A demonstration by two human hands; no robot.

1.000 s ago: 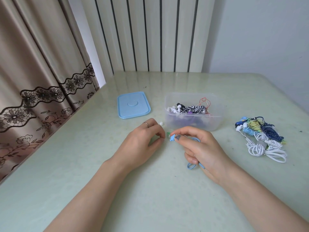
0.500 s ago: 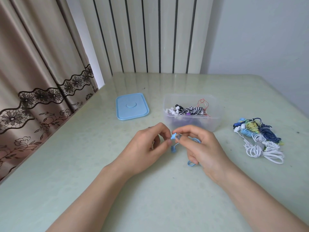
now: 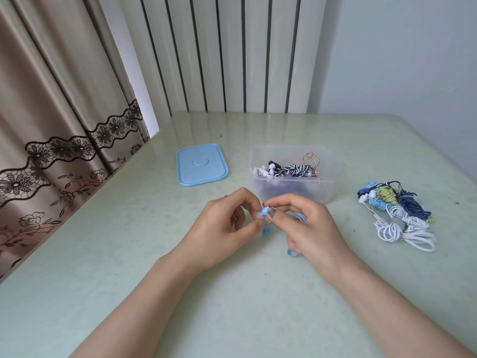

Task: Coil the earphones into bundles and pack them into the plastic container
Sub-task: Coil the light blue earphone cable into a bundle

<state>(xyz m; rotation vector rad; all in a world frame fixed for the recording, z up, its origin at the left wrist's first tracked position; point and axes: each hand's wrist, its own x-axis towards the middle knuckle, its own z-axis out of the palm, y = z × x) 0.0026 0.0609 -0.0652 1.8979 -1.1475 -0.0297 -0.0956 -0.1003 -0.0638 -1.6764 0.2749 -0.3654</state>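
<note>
Only one view on my end: head cam, wide-angle, looking forward and down over the table (image 3: 232, 306). Hands sit close, centre frame; far table edge and wall (image 3: 400, 60) fill the top.

Both bare forearms reach forward and angle inward, so the hands meet at the middle. The left hand (image 3: 222, 228) is curled, thumb and forefinger pinched together at their tips. The right hand (image 3: 312, 228) mirrors it, its fingers (image 3: 281, 202) bent and pinching too.
</note>
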